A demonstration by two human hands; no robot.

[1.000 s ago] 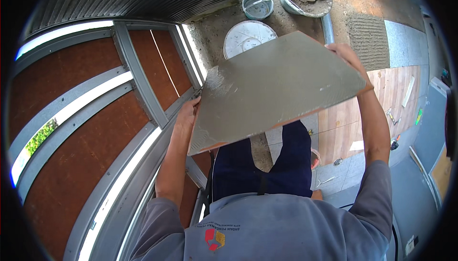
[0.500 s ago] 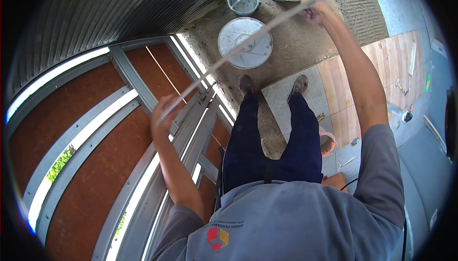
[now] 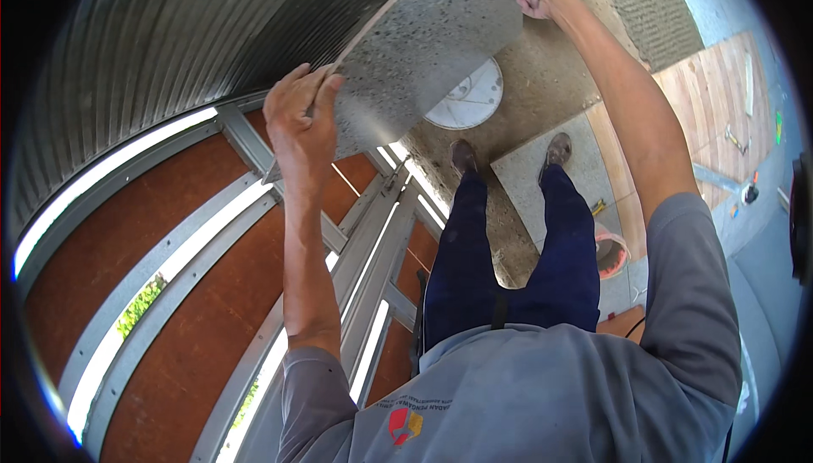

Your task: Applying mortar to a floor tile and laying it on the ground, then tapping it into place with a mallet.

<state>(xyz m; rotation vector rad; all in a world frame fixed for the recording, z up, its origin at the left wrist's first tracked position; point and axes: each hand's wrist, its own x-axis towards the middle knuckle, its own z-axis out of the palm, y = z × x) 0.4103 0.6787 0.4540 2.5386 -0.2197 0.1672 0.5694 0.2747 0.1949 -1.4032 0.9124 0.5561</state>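
A large speckled grey tile [image 3: 428, 48] is held up in the upper middle, tilted, its speckled face toward me. My left hand [image 3: 301, 116] grips its left edge, with fingers closed on it. My right hand [image 3: 538, 2] is closed at the upper right edge of the tile, arm stretched out. Beneath the tile a round white disc [image 3: 474, 99] lies on the dirty bare floor, partly hidden.
Left are a corrugated metal sheet [image 3: 144, 57] and a steel-framed structure with rusty panels [image 3: 186, 327]. Right are laid wood-look tiles [image 3: 686, 99], combed mortar [image 3: 648, 14], a pink-rimmed bucket [image 3: 608, 251] and small tools [image 3: 737, 141]. My feet [image 3: 555, 154] stand below the tile.
The tile has flipped from grey-coated face, through edge-on, to speckled face toward me, and moved up the picture. Both my hands have risen with it, still gripping.
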